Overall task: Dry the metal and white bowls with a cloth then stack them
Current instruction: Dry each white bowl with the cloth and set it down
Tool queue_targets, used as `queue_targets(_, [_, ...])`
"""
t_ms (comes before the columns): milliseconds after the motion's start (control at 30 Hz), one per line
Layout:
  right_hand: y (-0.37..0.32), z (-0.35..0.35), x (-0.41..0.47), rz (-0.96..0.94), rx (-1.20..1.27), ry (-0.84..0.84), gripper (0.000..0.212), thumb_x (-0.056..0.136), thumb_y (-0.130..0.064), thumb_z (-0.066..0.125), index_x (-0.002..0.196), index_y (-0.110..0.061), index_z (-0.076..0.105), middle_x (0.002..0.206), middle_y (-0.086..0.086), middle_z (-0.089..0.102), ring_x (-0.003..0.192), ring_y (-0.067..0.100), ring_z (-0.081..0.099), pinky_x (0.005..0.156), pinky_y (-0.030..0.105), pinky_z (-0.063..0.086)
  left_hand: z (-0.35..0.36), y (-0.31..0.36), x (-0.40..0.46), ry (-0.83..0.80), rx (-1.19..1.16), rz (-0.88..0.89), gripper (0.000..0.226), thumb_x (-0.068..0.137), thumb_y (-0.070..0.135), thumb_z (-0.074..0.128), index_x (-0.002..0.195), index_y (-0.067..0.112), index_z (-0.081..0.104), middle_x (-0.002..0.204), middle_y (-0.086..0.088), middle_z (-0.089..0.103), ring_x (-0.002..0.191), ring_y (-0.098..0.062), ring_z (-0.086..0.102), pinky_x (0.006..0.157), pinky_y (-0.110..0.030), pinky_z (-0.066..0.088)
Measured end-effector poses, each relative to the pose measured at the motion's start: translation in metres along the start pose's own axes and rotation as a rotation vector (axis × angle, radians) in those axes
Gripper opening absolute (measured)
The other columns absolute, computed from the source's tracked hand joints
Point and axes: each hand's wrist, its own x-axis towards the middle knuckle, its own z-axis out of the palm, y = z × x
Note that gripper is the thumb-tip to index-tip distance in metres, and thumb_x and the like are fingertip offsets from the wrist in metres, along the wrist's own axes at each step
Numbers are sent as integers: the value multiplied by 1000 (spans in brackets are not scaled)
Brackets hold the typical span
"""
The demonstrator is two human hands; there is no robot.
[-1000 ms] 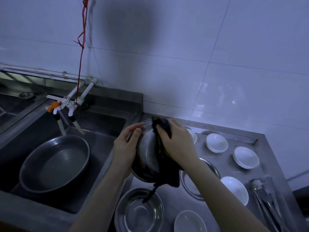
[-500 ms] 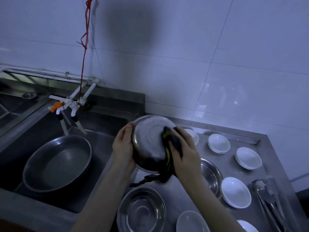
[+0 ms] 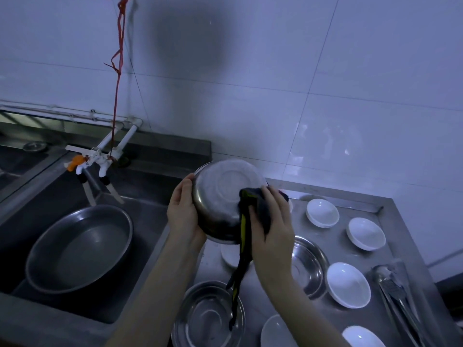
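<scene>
You are early in the job: nothing is stacked yet, and one metal bowl (image 3: pixel 226 200) is up in your hands, raised above the bench (image 3: pixel 383 209) with its underside turned toward you. Everything else lies spread singly around that bowl. Below it, nearest you, sits a second metal bowl (image 3: pixel 208 319); just right of and below it sits a third (image 3: pixel 309 266), partly hidden by your right forearm. White bowls are scattered to its right: one far-right (image 3: pixel 322 212), one beyond that (image 3: pixel 366 233), one lower right (image 3: pixel 348 284), and two at the bottom edge (image 3: pixel 276 333) (image 3: pixel 363 338); a further white one (image 3: pixel 231 255) peeks out directly beneath the held bowl. Whether any of these is already dry, I cannot tell. So by my reading the drying has barely started and all the stacking is left. Your left hand (image 3: pixel 184 214) grips the held bowl's left rim, fingers curled behind the edge and thumb on the outside. Your right hand (image 3: pixel 273 221) is closed around a dark cloth (image 3: pixel 253 214), pressing it against the bowl's lower right side while a loose tail hangs down toward the nearest metal bowl.
</scene>
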Motion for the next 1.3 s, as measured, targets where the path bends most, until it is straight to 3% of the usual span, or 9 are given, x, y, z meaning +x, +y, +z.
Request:
queue_targets(133, [9,3,10,-217,-94,-101,41,96,-28,46,131,-9,58,143,1,51,141,18,35,113,35,35,-1,-6,-7,1,48,-3,21,100,21,54,115,14,67,106,-5,72,91,-19,69,66,-28,56])
queue_targets(333, [14,-1,65,-99,-277,-333,35,94,-18,56,129,-19,61,141,1,52,134,17,45,108,26,33,-2,-18,-16,-79,179,22,15,100,23,56,99,20,70,103,-4,74,98,-22,68,85,-35,57])
queue_targets(533, [12,-3,11,-534,-178,-607,52,83,-16,49,134,-11,55,150,6,42,139,20,38,113,40,35,-5,-15,-6,-19,141,-20,13,100,17,56,97,18,68,90,-1,72,77,-13,71,60,-22,55])
queue_targets(633, [27,-16,11,-458,-207,-485,60,78,-17,49,138,-14,49,160,2,18,145,22,26,106,43,43,-7,-13,-4,44,76,-64,12,99,19,58,104,17,68,93,-2,72,84,-19,69,60,-27,55])
queue_targets(800, [24,-12,4,-133,-187,-250,59,83,-37,50,140,-26,48,159,1,23,143,24,28,105,51,41,-3,-16,-5,85,-10,-162,21,98,27,58,115,20,68,107,-4,71,96,-25,67,68,-37,55])
queue_targets(933, [21,2,-27,-412,-275,-268,63,79,-3,69,138,-18,52,155,11,30,146,30,21,113,56,27,0,-18,-8,39,32,-112,15,101,26,52,108,20,64,100,-2,69,88,-16,66,63,-26,53])
queue_targets(1100, [27,-2,-13,-585,-349,-313,61,83,-5,68,139,-20,51,154,6,34,146,26,23,114,54,26,-1,-15,-10,21,52,-134,18,101,28,53,109,19,66,107,-7,70,94,-22,68,64,-30,54])
queue_targets(1200, [31,-11,-6,-320,-88,-253,71,76,2,59,141,-22,47,155,3,34,145,22,26,116,43,28,-3,-12,-6,9,-1,-164,26,96,31,59,119,21,66,114,-8,71,102,-29,68,72,-40,58])
queue_targets(1300, [21,-22,24,186,231,-187,35,93,-18,52,117,-42,60,117,-23,63,117,9,55,99,14,41,-4,-8,-7,-64,129,-40,19,98,23,56,112,17,68,106,-3,72,98,-23,68,69,-34,56])
